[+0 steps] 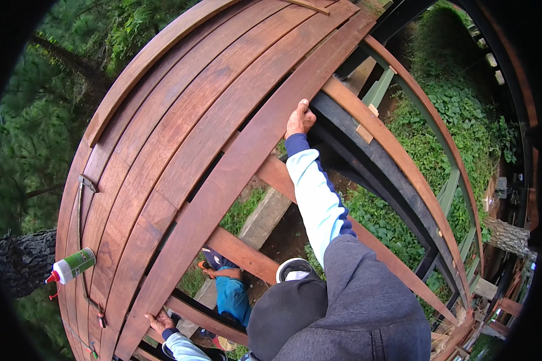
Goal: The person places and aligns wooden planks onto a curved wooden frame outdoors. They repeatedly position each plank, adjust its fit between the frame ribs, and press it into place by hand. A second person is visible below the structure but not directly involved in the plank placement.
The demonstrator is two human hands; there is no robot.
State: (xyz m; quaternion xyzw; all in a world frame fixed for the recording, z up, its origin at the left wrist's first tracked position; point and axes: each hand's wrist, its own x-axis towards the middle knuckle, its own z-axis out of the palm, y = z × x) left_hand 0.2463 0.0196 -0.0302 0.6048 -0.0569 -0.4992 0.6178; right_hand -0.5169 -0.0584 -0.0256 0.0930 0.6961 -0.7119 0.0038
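A long reddish-brown wooden plank [223, 180] runs diagonally along the inner edge of a curved, planked wooden surface. My right hand [301, 118] is closed over its edge in the upper middle of the view. Lower down on the same plank, my left hand [159, 323] grips the edge near its lower left end. Both arms wear light blue sleeves with navy cuffs. Dark gaps show between this plank and the neighbouring fitted planks [180, 144]. The undersides of the plank and some of my fingers are hidden.
A green-and-white bottle with a red cap [75, 266] and a bar clamp [81, 234] rest on the planks at left. Below the open frame, another person in teal trousers [233, 299] is partly visible. Curved beams [397, 156] lie right. A dark rounded shape [286, 313] blocks the lower middle.
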